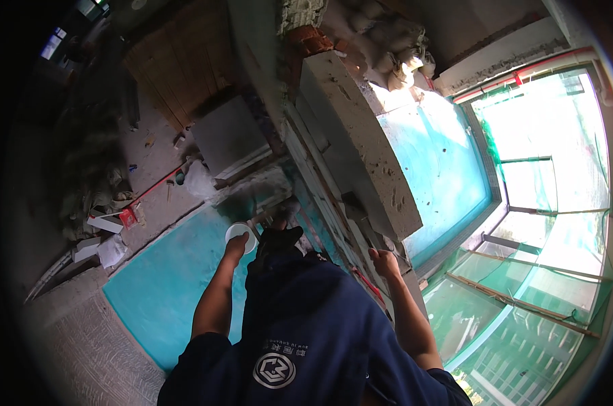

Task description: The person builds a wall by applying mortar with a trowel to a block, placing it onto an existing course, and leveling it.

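A small white round tub (230, 235) hangs beside my left leg. My left hand (237, 245) grips it with the thumb over the rim. On the other side, my right hand (385, 262) is closed beside the pitted grey concrete wall end (381, 162). A thin greyish shape shows next to that fist, but what it holds is too small to make out. Turquoise coating covers the floor (164, 284) to my left and the floor area (441, 176) beyond the wall.
Grey boards (232, 132) and brown wooden panels (178, 71) stand at the far left. Near them lie a clear plastic bag (199, 179), a red box (128, 217) and scraps. Full sacks (394, 54) are piled at the back right. Green netting (523, 291) covers the window opening.
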Tool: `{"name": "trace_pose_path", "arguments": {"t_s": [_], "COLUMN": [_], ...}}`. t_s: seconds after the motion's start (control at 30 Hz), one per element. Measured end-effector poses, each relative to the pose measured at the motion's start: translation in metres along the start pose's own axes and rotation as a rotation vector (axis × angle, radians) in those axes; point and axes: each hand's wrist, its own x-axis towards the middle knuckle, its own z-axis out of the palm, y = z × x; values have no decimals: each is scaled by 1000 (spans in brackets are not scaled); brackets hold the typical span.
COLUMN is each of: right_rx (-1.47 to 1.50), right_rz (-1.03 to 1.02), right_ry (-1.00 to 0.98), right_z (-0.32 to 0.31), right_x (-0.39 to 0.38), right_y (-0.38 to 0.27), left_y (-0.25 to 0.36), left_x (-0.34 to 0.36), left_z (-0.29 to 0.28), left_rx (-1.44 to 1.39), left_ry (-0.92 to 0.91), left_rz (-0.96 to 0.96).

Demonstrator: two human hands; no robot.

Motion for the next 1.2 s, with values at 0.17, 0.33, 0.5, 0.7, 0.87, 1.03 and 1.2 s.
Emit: {"name": "trace_pose_path", "arguments": {"t_s": [0.17,0.33,0.5,0.7,0.87,1.03,1.2], "right_rx": [-33,-17,-113,-117,-87,48,195], "right_rz": [-171,-215,-213,-310,-330,-397,-334], "right_ry": [18,33,-86,-21,34,100,113], "right_z": [-2,1,18,47,36,5,-37], "right_x": [43,89,164,244,220,142,35], "right_y": [-56,-122,-178,-226,-309,-315,-259], "left_y": [39,36,-40,-69,-47,-31,19], "left_x": [2,-7,-5,-29,-34,9,62], "left_z": [-2,-23,-53,-75,-94,-95,-75], "left_rx": [-144,-114,-196,-290,-308,-285,-101], "left_ry": [24,25,91,191,181,163,-4], "left_rz": [99,16,-138,-248,-359,-205,-78]}}
